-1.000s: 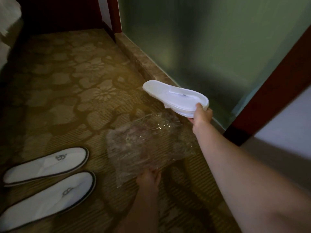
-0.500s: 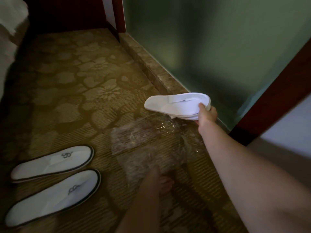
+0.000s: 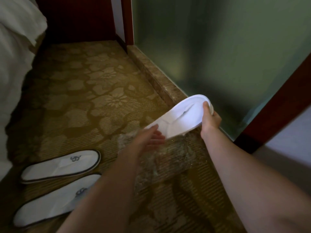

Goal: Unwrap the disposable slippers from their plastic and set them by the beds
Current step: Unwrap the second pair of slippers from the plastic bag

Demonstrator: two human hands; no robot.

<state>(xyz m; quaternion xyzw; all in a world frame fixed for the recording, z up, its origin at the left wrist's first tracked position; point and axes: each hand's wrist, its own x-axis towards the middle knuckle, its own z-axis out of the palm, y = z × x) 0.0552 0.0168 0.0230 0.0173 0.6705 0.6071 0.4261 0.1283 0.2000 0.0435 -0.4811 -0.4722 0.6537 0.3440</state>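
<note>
Carpeted floor (image 3: 104, 91) by bed (image 3: 15, 68): wrap (image 3: 168, 158) now dropped, left hand (image 3: 148, 138) spread, reaching slippers (image 3: 183, 116) pinched in right hand (image 3: 210, 120). Unwrapped; pair (image 3: 60, 167) already set.

Patterned carpet (image 3: 101, 98), two slippers (image 3: 62, 163), crumpled plastic wrap (image 3: 173, 158)

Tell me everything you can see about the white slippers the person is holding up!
The plain white slippers look like soft thin cloth, stacked flat together as a pair, out of their wrapper. They are held in the air, tilted, above the crumpled clear plastic wrapper on the flower-patterned carpet. The right hand pinches their upper end, thumb on top. The left hand reaches open to the lower end, fingertips at its edge. No dark trim or logo shows on them.
</note>
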